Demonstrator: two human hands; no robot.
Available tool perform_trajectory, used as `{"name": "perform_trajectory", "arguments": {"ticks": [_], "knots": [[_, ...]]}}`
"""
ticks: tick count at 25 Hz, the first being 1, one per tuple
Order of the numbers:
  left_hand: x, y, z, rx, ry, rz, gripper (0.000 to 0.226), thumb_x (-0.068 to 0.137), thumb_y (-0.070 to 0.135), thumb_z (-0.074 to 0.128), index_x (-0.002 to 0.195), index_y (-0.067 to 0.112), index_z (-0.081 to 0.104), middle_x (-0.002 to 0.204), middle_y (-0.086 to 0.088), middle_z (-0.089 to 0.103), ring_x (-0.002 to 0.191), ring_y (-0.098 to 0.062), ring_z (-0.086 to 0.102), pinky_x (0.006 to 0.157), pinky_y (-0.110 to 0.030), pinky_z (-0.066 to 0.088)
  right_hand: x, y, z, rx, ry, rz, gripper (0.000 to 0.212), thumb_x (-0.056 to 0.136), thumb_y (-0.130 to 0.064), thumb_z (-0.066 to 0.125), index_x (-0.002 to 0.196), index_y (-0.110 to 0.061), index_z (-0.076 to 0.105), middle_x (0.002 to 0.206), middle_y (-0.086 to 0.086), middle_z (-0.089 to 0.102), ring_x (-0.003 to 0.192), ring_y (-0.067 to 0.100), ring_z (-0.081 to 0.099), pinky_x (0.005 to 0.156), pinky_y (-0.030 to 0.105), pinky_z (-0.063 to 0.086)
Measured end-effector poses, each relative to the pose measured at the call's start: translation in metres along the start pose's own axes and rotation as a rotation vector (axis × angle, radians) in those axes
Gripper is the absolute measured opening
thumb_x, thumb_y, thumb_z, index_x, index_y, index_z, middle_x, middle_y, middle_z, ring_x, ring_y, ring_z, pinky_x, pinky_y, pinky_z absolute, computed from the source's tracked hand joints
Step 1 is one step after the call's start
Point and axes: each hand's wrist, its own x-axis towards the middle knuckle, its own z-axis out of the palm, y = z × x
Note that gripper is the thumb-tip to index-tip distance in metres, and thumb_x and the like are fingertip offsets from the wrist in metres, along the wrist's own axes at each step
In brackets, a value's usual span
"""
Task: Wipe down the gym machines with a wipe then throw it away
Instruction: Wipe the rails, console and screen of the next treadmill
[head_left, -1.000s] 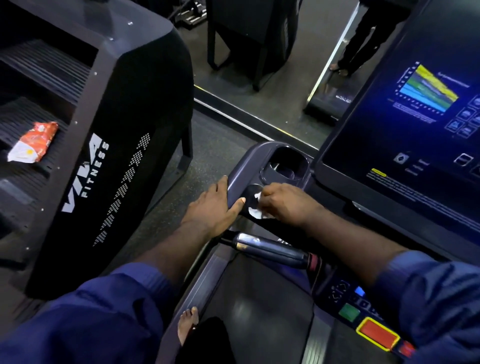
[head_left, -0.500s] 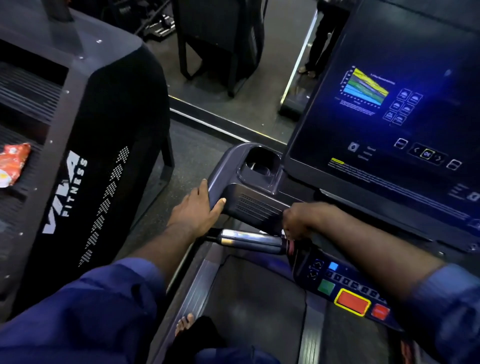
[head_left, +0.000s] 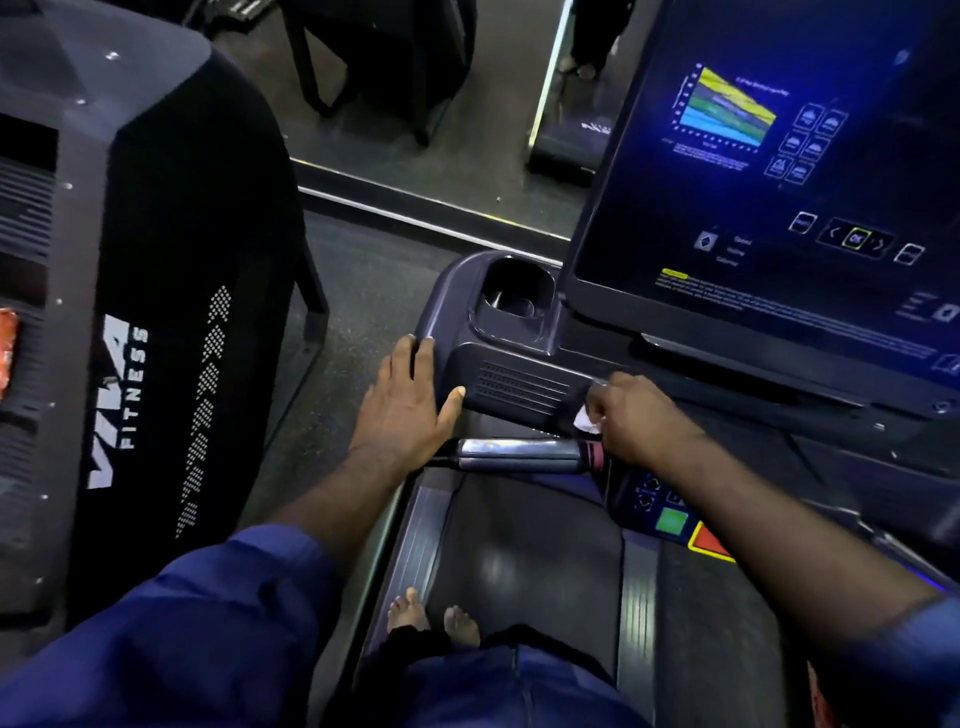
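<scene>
Head view, right hand clutching crumpled white wipe, left hand flat on console

Glossy metal handlebar, matt plastic console

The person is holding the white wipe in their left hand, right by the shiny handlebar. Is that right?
Not quite: the head view shows the white wipe in the right hand, right by the shiny handlebar. The left hand just rests flat on the treadmill console.
</scene>
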Motion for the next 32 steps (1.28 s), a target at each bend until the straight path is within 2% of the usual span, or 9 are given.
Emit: {"name": "perform_trajectory", "arguments": {"ticks": [6,10,13,18,21,23,26,29,32], "knots": [[-0.003,0.006,-0.004,0.007,-0.078,0.022,0.078,0.105,0.055,0.047,0.166,0.017,0.018,0.174,-0.012,0.008,0.156,-0.034,0.016,0.119,-0.056,0.036,-0.04,-0.006,0.008,0.566,0.279,0.168,0.014,0.088,-0.011,0.072,0.098,-0.019,0.078,0.094,-0.001,0.073,0.087,0.018,0.067,0.079,0.026,0.047],[-0.009,0.006,-0.003,0.044,-0.117,0.013,0.079,0.106,0.056,0.043,0.167,0.016,0.013,0.176,-0.012,0.001,0.156,-0.036,0.017,0.121,-0.056,0.033,-0.059,-0.023,0.051,0.306,0.329,-0.162,0.017,0.095,-0.015,0.059,0.109,-0.018,0.069,0.107,0.003,0.069,0.11,0.032,0.063,0.092,0.043,0.051],[-0.017,0.011,0.002,0.075,-0.095,-0.026,0.076,0.105,0.061,0.038,0.167,0.021,0.016,0.176,-0.008,0.003,0.152,-0.036,0.026,0.115,-0.056,0.041,-0.059,-0.019,0.062,0.205,0.305,-0.186,0.023,0.097,-0.014,0.048,0.115,-0.026,0.053,0.108,-0.006,0.058,0.117,0.025,0.055,0.096,0.039,0.045],[-0.017,0.015,-0.002,0.113,-0.086,-0.053,0.073,0.105,0.063,0.038,0.163,0.025,0.019,0.175,-0.006,0.008,0.15,-0.035,0.029,0.106,-0.058,0.046,-0.072,-0.059,0.085,0.143,0.31,-0.039,0.064,0.092,-0.008,0.049,0.156,-0.005,0.041,0.164,0.016,0.038,0.152,0.033,0.035,0.128,0.046,0.024],[-0.016,0.016,-0.002,0.11,-0.081,-0.048,0.07,0.105,0.061,0.039,0.162,0.025,0.021,0.174,-0.008,0.01,0.148,-0.035,0.032,0.104,-0.059,0.047,-0.078,-0.054,0.067,0.268,0.31,-0.06,0.071,0.085,0.004,0.044,0.154,-0.01,0.046,0.166,0.01,0.037,0.148,0.031,0.041,0.123,0.042,0.032],[-0.015,0.015,-0.001,0.108,-0.068,-0.04,0.066,0.105,0.057,0.041,0.16,0.025,0.024,0.173,-0.009,0.014,0.146,-0.036,0.035,0.104,-0.058,0.047,-0.079,-0.042,0.055,0.316,0.267,-0.048,0.068,0.087,0.007,0.054,0.15,-0.017,0.049,0.162,0.002,0.036,0.137,0.026,0.049,0.105,0.038,0.047],[-0.01,0.009,-0.001,0.016,-0.019,-0.028,0.052,0.107,0.045,0.042,0.156,0.027,0.033,0.171,-0.007,0.021,0.143,-0.036,0.039,0.107,-0.057,0.047,-0.065,-0.054,0.055,0.289,0.353,0.002,0.052,0.086,0.002,0.057,0.134,-0.016,0.06,0.134,0.003,0.049,0.119,0.025,0.053,0.087,0.036,0.051],[-0.013,0.001,0.003,-0.097,0.044,0.006,0.045,0.109,0.039,0.037,0.152,0.027,0.042,0.168,-0.005,0.028,0.141,-0.033,0.042,0.113,-0.051,0.041,-0.041,-0.115,0.071,0.244,0.414,-0.159,0.044,0.084,-0.009,0.047,0.123,-0.011,0.068,0.117,0.006,0.063,0.114,0.027,0.06,0.099,0.034,0.044],[-0.012,-0.002,0.005,-0.132,0.047,-0.002,0.057,0.105,0.047,0.024,0.153,0.026,0.045,0.169,-0.006,0.031,0.146,-0.03,0.04,0.119,-0.044,0.035,-0.027,-0.164,0.089,0.137,0.365,-0.238,0.056,0.095,-0.02,0.037,0.148,-0.01,0.055,0.149,0.008,0.057,0.144,0.027,0.046,0.123,0.043,0.026]]}}
